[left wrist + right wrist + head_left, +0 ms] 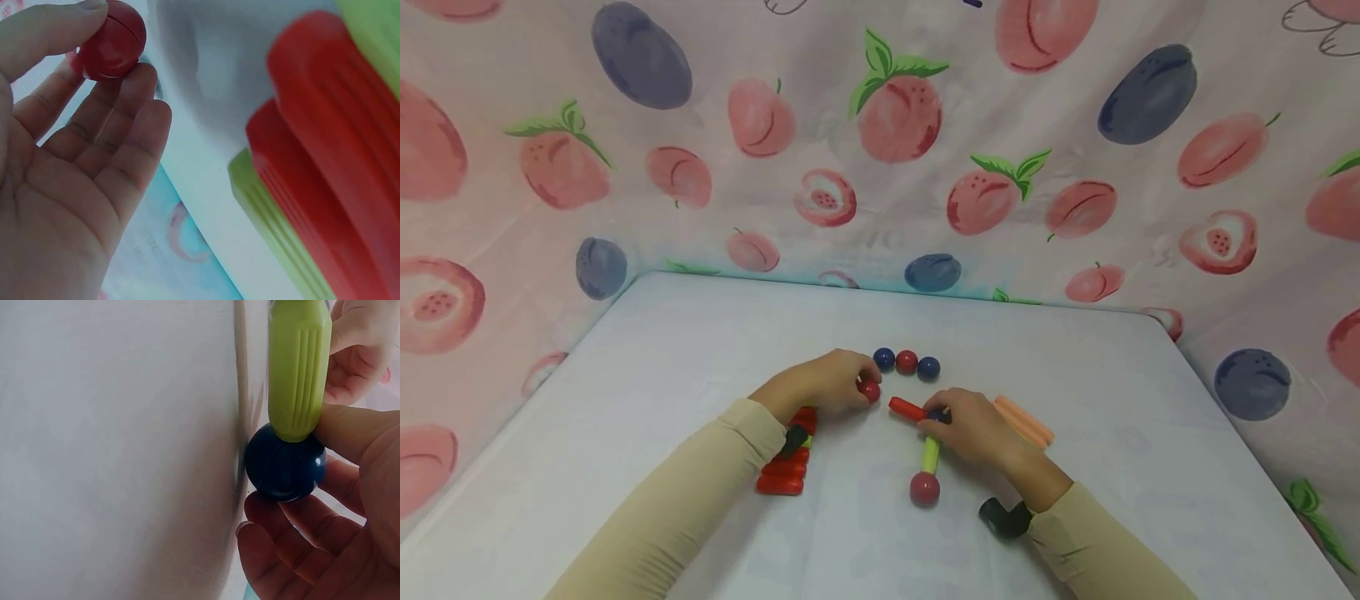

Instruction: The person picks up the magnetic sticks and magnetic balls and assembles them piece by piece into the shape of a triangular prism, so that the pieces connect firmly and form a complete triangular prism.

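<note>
Fruit-print cloth beyond the fingers. Left hand pinches red ball, right hand blue ball; probably light, slick, best gripped mid-width.

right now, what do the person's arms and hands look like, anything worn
The left sleeve and right sleeve are long, plain beige. The left hand and right hand wear no gloves; no rings show. A black rounded device sits by the right cuff, and another dark device by the left.

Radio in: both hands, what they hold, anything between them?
Left hand pinches red ball. Right hand holds blue ball, green stick against it. Red stick between hands.
</note>
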Motion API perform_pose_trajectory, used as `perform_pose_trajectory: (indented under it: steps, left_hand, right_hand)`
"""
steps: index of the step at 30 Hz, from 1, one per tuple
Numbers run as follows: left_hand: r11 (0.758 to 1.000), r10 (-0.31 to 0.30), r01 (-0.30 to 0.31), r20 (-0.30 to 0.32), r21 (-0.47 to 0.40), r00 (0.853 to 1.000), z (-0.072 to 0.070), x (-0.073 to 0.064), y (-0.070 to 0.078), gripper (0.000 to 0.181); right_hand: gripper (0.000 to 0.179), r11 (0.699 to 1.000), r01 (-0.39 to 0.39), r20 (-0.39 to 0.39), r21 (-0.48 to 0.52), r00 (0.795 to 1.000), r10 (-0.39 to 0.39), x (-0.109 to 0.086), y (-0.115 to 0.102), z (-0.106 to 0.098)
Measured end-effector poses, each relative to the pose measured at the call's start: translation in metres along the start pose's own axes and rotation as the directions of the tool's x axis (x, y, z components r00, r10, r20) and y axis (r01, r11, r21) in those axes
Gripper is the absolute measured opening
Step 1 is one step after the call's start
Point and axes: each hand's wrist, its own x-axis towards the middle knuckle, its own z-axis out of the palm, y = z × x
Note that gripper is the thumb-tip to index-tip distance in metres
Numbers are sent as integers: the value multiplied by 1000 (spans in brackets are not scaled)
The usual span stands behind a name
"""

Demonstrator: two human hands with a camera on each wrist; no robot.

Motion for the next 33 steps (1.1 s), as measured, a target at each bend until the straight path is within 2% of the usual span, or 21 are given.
perform_pose_trajectory:
  steps: [15,28,33]
  left_hand:
    - [995,84,-85,14,44,996,7,3,9,29]
    - [996,59,-64,73,68,996,11,-2,12,25]
    - [996,56,-61,73,69,996,12,-3,13,26]
  right_hand:
    - [27,1000,8,0,13,1000,-8,0,2,1]
    - [29,1000,-19,-27,-6,999,19,0,1,-3]
    - [31,999,-33,-42,-30,999,32,0,1,-3]
